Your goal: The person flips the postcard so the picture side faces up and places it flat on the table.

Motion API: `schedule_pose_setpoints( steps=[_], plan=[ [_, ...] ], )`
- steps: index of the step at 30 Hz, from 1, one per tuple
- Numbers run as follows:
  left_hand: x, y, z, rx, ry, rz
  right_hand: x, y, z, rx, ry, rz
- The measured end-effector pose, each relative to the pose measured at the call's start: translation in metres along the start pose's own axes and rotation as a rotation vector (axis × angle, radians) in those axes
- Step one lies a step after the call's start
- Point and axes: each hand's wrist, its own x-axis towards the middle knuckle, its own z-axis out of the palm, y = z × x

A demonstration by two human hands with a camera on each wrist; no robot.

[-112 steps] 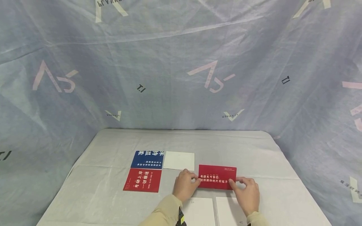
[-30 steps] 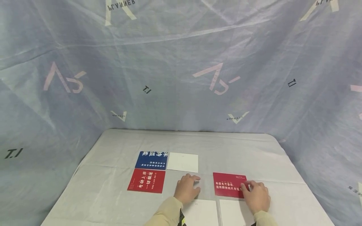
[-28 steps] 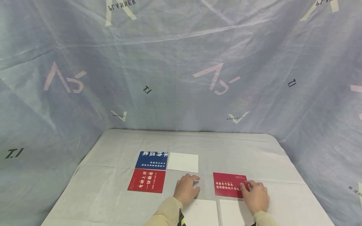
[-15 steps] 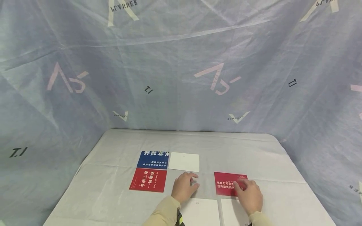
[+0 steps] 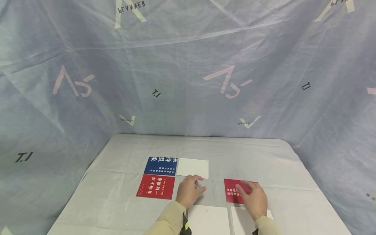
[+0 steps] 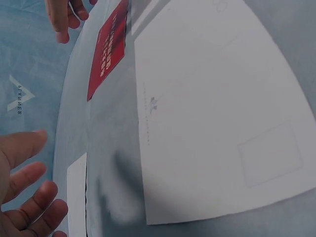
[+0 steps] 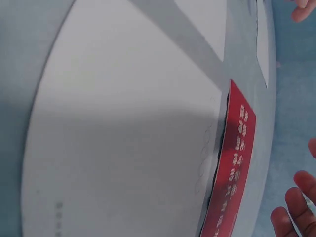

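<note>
Red card [image 5: 231, 193], head view's lower right, sits partly behind your right hand [image 5: 255, 200], which, like your left hand [image 5: 187, 192], has fingers apart, holding nothing; a low brush could skew it.

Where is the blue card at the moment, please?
In the head view, the blue card lies left of centre, directly beyond a red card and just left of a white card.
</note>
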Motion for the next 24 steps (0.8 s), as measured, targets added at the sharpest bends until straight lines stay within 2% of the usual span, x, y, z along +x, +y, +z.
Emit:
schedule_pose_setpoints(
  steps=[7,15,18,24],
  plan=[
    [0.001,-0.002,-0.007,0.004,0.050,-0.038,0.002,-0.011,0.005,0.039,0.008,-0.047],
    [0.005,-0.009,-0.011,0.011,0.115,-0.038,0.005,-0.021,0.013,0.054,-0.013,-0.021],
    [0.006,-0.012,-0.013,0.007,0.136,-0.056,0.005,-0.026,0.017,0.058,-0.010,-0.024],
    [0.009,-0.021,-0.017,0.045,0.177,-0.073,0.009,-0.034,0.028,0.047,-0.004,-0.033]
  ],
)
